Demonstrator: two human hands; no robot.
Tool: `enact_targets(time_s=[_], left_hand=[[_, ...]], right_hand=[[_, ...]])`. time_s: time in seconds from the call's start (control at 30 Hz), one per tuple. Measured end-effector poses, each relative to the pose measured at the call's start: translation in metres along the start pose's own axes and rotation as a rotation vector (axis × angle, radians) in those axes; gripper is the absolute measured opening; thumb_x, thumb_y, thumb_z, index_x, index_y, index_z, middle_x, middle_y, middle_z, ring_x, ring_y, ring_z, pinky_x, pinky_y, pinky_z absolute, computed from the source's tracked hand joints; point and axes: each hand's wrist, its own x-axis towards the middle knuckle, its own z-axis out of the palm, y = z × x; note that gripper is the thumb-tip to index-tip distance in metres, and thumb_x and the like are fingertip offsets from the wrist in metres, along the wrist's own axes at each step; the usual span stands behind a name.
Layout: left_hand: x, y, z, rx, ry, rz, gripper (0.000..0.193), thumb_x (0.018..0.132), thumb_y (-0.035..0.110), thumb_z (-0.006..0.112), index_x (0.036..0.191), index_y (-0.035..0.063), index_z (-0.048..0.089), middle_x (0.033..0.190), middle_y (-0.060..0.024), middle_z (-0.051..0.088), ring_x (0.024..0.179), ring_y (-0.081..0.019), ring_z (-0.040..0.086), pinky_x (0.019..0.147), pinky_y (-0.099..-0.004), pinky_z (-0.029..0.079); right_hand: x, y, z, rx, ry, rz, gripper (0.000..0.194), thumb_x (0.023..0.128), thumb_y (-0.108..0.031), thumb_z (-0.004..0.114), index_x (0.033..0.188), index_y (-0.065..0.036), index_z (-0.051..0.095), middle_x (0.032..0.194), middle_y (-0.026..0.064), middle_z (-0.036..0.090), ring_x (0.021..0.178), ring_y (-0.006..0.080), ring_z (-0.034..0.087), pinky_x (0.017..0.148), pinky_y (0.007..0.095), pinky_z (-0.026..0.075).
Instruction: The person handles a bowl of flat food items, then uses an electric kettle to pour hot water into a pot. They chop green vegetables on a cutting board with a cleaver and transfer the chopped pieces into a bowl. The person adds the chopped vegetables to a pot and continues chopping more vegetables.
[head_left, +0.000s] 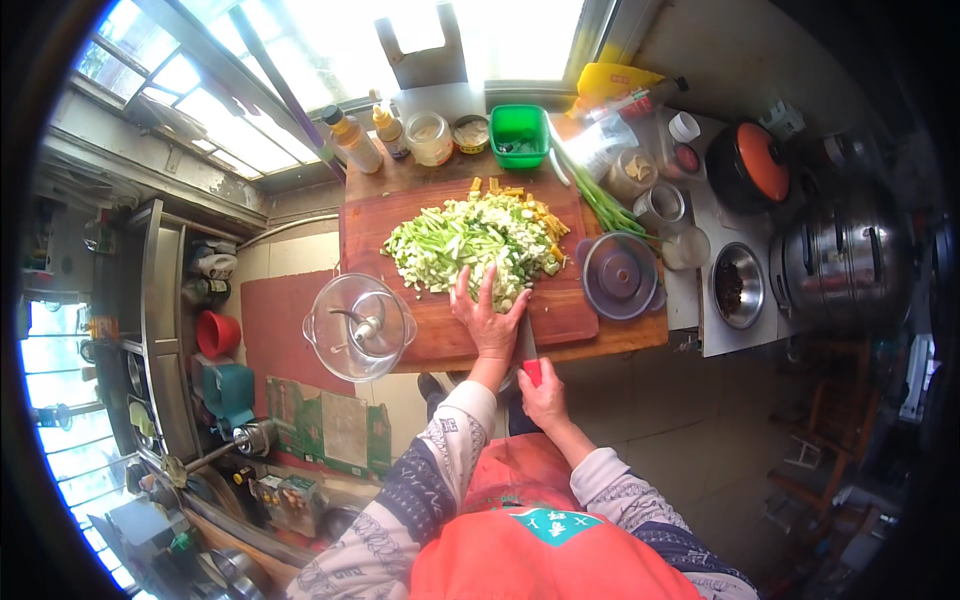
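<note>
My right hand (546, 397) grips the red handle of a kitchen knife (527, 341), its blade pointing away from me over the front of the wooden cutting board (450, 319). Fingers spread, my left hand (491, 315) rests against the near side of a heap of chopped green vegetable (465, 240). Whether its fingers hold any pieces cannot be made out. Yellow-orange chopped pieces (551, 223) lie along the heap's far right side. At the board's left front corner is a clear chopper bowl (360, 328) with a blade inside. A round translucent lid (620, 274) lies at the right.
A green plastic container (519, 136), a glass jar (429, 139) and a sauce bottle (351, 139) line the back of the table. Scallions (604, 199) lie at the right back. Further right are a steel bowl (739, 285), a large steel pot (840, 255) and an orange-lidded pot (754, 165).
</note>
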Motion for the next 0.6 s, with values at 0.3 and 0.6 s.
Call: enact_targets(time_s=[0.3,0.6], left_hand=[[0.001,0.023,-0.005,-0.174,0.099,-0.058,0.058,0.076,0.028,0.083,0.128,0.0172,0.061,0.138,-0.0170,0.043,0.128,-0.0388,0.039,0.108,-0.0519,0.031],[0.021,0.058,-0.056,-0.268,0.216,-0.050,0.062,0.074,0.022,0.085,0.130,0.0161,0.059,0.140,-0.0175,0.040,0.130,-0.0376,0.038,0.109,-0.0497,0.031]], right_hand=[[-0.010,-0.004,-0.025,0.250,-0.183,0.028,0.013,0.099,-0.016,0.060,0.097,-0.009,0.050,0.062,-0.0029,0.049,0.042,0.0057,0.043,0.036,0.0244,0.034],[-0.029,-0.042,-0.041,-0.019,-0.135,-0.178,0.021,0.094,-0.021,0.066,0.096,-0.004,0.054,0.068,0.0165,0.057,0.059,0.0288,0.059,0.058,0.0390,0.048]])
